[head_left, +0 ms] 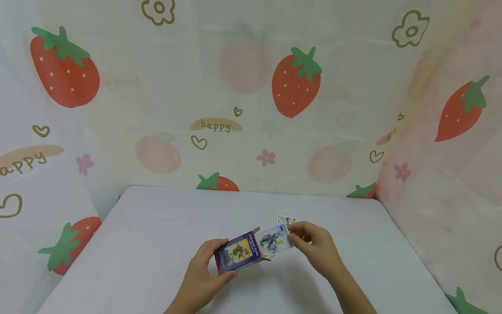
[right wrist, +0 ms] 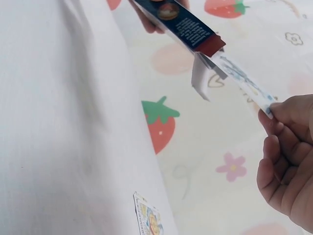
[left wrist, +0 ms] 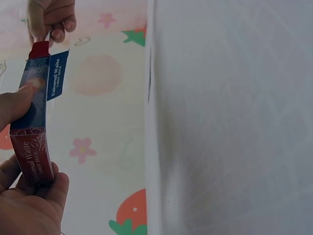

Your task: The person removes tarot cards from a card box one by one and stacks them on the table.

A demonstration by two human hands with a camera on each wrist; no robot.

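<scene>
A dark blue and red tarot card box [head_left: 238,253], lettered "Universal Waite" and "Tarot Deck", is gripped by its edges in my left hand [head_left: 205,267]. In the left wrist view the thumb lies on one face of the box [left wrist: 36,115] and the fingers on the other side. The box's end flaps [right wrist: 199,78] stand open toward the right. Partly out of that end is a pale illustrated card [head_left: 271,240]; my right hand [head_left: 318,247] pinches its outer end between thumb and forefinger. The card's inner part is hidden in the box.
Another small colourful card [head_left: 286,220] lies on the white table [head_left: 164,218], just beyond the right hand. Strawberry-printed curtains [head_left: 243,144] stand along the back and both sides of the table.
</scene>
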